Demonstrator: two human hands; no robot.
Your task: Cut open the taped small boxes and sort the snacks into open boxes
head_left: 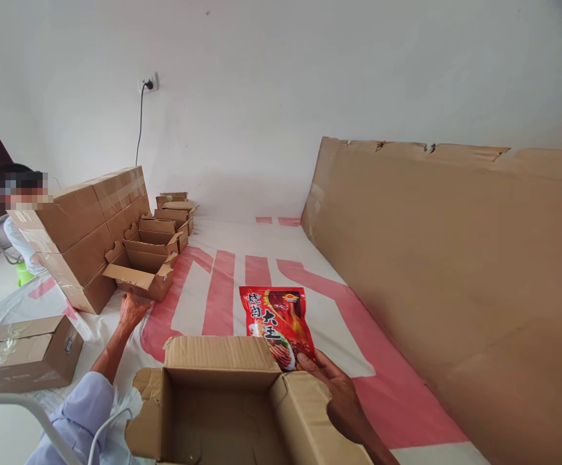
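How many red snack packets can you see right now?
1. The red snack packet is held by the right hand just beyond the open cardboard box. More may be hidden inside the boxes.

The packet at the right hand was red with black-and-white characters. The boxes beyond the left hand were plain brown; the sheet beneath was white, pink-striped.

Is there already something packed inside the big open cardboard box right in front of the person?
No, the open cardboard box shows only bare cardboard inside, while the red snack packet is outside it, held by the right hand.
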